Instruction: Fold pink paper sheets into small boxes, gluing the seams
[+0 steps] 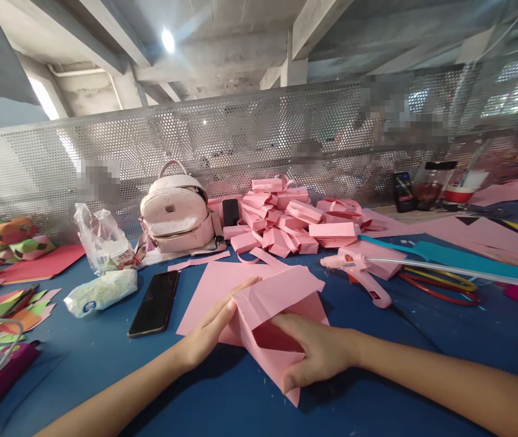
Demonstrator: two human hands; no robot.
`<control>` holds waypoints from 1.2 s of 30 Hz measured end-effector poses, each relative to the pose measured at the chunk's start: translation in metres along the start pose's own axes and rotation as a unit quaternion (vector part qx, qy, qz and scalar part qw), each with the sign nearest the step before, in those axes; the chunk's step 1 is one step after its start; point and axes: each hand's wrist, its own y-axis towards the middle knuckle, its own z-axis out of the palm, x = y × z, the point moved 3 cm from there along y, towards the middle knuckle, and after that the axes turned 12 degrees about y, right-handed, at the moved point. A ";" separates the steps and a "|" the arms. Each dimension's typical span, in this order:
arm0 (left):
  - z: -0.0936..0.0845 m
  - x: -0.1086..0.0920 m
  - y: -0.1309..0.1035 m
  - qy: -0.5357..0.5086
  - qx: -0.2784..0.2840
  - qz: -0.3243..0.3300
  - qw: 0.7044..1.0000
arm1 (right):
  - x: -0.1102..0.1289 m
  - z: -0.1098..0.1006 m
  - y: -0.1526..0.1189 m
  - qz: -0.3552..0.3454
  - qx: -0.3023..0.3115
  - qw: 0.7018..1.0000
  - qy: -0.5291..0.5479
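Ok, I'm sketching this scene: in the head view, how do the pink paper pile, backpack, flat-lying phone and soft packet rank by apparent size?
1. Pink paper pile
2. Backpack
3. Flat-lying phone and soft packet: too alike to rank.

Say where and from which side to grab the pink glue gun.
Probably the handle, from the near side: it angles toward the wearer over the blue table, while the nozzle points left and the long glue stick extends right.

Two slender forearms are showing bare. The left hand is displaying slim fingers; the right hand is showing a rounded thumb.
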 end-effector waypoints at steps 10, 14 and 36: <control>0.001 -0.001 0.002 0.002 -0.008 0.001 1.000 | -0.006 0.000 -0.003 0.036 -0.008 0.998 -0.049; 0.002 -0.004 0.002 0.009 -0.015 -0.002 1.000 | -0.007 0.000 -0.003 0.035 -0.004 0.998 -0.052; 0.003 -0.004 0.001 0.015 -0.026 -0.029 0.999 | -0.001 -0.001 -0.003 -0.034 0.006 0.998 -0.045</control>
